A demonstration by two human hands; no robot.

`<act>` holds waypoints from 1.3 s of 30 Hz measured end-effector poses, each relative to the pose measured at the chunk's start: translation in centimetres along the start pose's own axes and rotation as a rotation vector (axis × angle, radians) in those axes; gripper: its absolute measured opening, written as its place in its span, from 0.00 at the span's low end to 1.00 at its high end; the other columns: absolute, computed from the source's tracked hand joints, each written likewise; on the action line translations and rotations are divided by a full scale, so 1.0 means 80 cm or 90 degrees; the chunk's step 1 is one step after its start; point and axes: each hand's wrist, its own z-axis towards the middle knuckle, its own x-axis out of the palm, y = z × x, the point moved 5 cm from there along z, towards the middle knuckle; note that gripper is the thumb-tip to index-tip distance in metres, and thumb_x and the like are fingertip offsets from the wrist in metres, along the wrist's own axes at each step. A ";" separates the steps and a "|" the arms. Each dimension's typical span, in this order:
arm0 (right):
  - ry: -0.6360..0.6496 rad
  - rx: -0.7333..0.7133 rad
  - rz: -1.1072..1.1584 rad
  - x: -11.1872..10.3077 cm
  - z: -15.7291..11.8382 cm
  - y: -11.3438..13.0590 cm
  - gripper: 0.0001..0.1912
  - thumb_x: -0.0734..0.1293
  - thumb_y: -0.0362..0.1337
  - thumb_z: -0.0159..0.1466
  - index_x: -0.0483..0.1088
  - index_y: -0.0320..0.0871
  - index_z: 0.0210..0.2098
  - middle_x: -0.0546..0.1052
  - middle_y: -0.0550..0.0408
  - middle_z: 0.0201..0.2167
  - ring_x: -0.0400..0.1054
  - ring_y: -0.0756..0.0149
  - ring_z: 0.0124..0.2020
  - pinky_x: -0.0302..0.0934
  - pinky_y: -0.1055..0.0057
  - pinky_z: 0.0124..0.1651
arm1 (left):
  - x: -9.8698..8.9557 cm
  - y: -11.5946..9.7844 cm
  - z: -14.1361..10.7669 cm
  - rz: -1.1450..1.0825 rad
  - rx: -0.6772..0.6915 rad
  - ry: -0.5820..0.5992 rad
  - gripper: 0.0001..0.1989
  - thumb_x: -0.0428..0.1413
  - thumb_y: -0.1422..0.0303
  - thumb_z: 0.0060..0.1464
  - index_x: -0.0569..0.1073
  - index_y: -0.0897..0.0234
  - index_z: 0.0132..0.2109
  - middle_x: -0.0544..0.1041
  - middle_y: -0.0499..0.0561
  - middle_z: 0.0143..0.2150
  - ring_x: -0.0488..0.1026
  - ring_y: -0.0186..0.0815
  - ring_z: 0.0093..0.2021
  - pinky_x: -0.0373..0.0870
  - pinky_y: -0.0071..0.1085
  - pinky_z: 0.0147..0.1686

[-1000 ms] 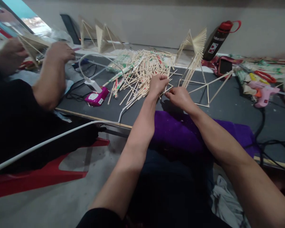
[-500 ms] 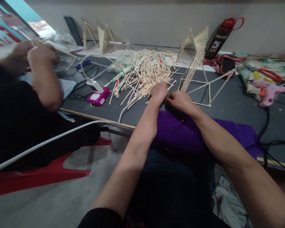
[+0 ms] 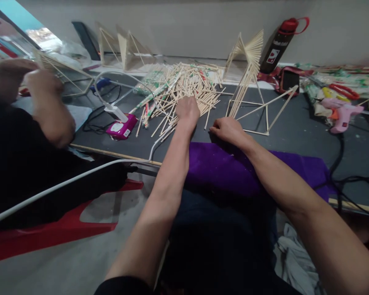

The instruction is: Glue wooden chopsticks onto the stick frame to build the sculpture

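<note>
My left hand (image 3: pixel 188 110) is over the near side of a loose pile of wooden chopsticks (image 3: pixel 202 84). Its back faces me and its fingers are bent down out of sight, so any grip on a stick is hidden. Low over the dark table, just beyond a purple cloth (image 3: pixel 221 164), my right hand (image 3: pixel 227 128) is closed with curled fingers; I cannot make out what is in it. Beyond and right of that hand stands a frame of glued sticks (image 3: pixel 266 119) with a twisted fan of sticks rising from it.
A pink glue gun (image 3: pixel 340 116) lies at right near red-handled pliers (image 3: pixel 344 91). A dark bottle (image 3: pixel 276 47) leans against the wall. At left are a magenta power socket (image 3: pixel 122 127), a white cable (image 3: pixel 80 176) and a co-worker's hands (image 3: pixel 44 84) by another stick frame (image 3: pixel 76 80).
My left hand has moved left and away from me, from beside my right hand to the chopstick pile. My right hand has stayed nearly in place.
</note>
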 end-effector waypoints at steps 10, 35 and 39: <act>-0.014 0.006 0.025 -0.001 0.000 -0.002 0.19 0.61 0.40 0.70 0.81 0.37 0.47 0.81 0.38 0.43 0.74 0.53 0.45 0.59 0.66 0.39 | -0.035 0.033 -0.045 0.023 0.003 -0.025 0.25 0.54 0.69 0.59 0.70 0.69 0.63 0.73 0.67 0.63 0.71 0.54 0.63 0.70 0.46 0.60; -0.016 -0.005 0.012 0.000 0.002 -0.003 0.19 0.61 0.40 0.70 0.80 0.38 0.47 0.81 0.39 0.44 0.74 0.55 0.46 0.60 0.68 0.41 | 0.022 0.030 0.003 0.077 0.024 0.005 0.24 0.41 0.76 0.65 0.71 0.78 0.62 0.72 0.74 0.61 0.72 0.55 0.61 0.70 0.44 0.57; -0.012 -0.006 0.008 0.001 0.003 -0.003 0.19 0.61 0.40 0.70 0.80 0.37 0.47 0.80 0.39 0.44 0.74 0.54 0.46 0.60 0.67 0.41 | 0.026 0.023 0.025 0.077 0.018 0.028 0.25 0.39 0.77 0.65 0.71 0.78 0.63 0.72 0.73 0.62 0.71 0.52 0.63 0.68 0.42 0.60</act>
